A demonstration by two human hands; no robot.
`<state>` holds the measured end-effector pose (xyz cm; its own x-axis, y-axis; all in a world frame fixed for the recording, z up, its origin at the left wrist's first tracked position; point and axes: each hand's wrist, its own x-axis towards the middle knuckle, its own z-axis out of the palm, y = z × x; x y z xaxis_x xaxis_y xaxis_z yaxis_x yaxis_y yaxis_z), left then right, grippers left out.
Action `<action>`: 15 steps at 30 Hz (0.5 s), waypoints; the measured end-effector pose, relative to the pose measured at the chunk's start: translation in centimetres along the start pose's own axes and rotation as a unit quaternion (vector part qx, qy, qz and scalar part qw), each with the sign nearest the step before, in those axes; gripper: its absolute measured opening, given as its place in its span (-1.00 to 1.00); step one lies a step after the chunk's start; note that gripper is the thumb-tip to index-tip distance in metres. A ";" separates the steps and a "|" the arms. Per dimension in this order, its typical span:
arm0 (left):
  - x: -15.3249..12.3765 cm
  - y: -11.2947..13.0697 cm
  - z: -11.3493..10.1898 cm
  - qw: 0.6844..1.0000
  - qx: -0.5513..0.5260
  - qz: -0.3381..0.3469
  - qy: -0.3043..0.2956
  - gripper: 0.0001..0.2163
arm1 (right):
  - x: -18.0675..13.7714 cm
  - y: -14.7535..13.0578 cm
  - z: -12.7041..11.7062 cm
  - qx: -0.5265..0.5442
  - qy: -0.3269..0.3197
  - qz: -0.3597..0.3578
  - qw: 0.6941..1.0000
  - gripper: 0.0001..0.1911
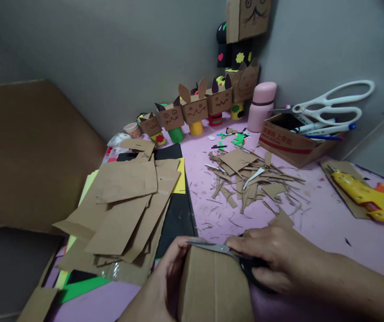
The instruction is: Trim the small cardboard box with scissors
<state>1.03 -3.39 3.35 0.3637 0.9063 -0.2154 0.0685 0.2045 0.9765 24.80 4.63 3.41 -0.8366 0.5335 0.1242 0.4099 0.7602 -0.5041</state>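
Note:
My right hand [272,255] is closed round the black handles of a pair of scissors [214,247]. The scissors' metal blades lie along the far edge of a piece of brown cardboard [215,286], pointing left. My left hand [168,273] grips that cardboard by its left side, thumb and fingers curled round the edge. The lower part of the cardboard runs out of view at the bottom. A heap of cardboard scraps and thin strips [249,179] lies just beyond my right hand.
Stacked cardboard sheets [121,228] lie at left on black and yellow sheets. Cardboard animal-face figures [194,109] line the wall beside a pink bottle [262,107]. At right are a box of pens [292,138], white-handled scissors [333,103] and a yellow glue gun [366,192].

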 end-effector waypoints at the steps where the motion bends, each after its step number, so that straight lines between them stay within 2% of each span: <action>1: 0.0 -0.2 0.0 1.000 -0.002 0.008 -0.001 -0.30 | 0.0 0.0 0.0 0.004 0.002 -0.004 1.000 -0.48; 6: -0.1 -0.5 -0.1 0.999 -0.008 0.045 -0.007 -0.28 | 0.1 -0.1 0.1 0.055 -0.001 -0.002 0.998 -0.61; 10: 0.1 0.3 0.1 0.999 0.000 0.049 0.003 -0.36 | 0.0 0.3 0.0 0.137 0.021 0.061 0.988 -0.62; 15: -0.1 0.1 -0.1 0.995 -0.042 0.068 0.051 -0.32 | -0.6 2.1 -0.5 0.133 0.047 0.119 0.983 -0.63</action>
<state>0.94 -3.39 3.49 0.2679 0.9597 -0.0847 -0.0546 0.1029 0.9932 26.35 6.12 2.67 -0.6862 0.7259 0.0480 0.4694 0.4922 -0.7330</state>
